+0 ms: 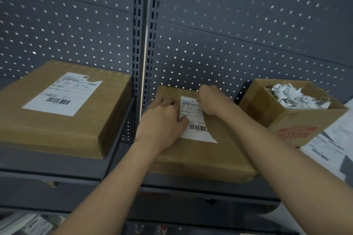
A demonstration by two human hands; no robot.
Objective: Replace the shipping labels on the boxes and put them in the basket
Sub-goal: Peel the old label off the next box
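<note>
A: Shelf bay, 2 flat cartons in view. Which 1 is being worked?

B: The centre box (210, 158), lying flat on the grey shelf (57, 167) against the pegboard (229, 34). Its shipping label (193, 120) is on the top face, between the 2 hands.

A: Hands?

B: Left hand (162, 118) lies palm-down on the lid, fingers spread and pressing, with the thumb on the label's left edge. It steadies the box and grips nothing. Right hand (212, 101) is curled at the label's upper right corner and looks to be pinching the paper there. The pinch itself is hidden under the knuckles.

A: So, step?

B: My reading is peeling off the old label. Most of it is flat on the card, so the step is barely begun.

A: And the other carton?

B: The left box (57, 129) sits apart in the next bay. Its label (61, 95) has a notch torn at the top right but is otherwise in place.

A: What does the next move need?

B: A low, slow pull across the face with the left hand bearing down, or the paper could tear. The scrap likely goes in the open carton (286, 120) just right, already holding crumpled paper (294, 95). Printed sheets (328, 146) lie beyond it, possibly the replacements. No basket in view.
</note>
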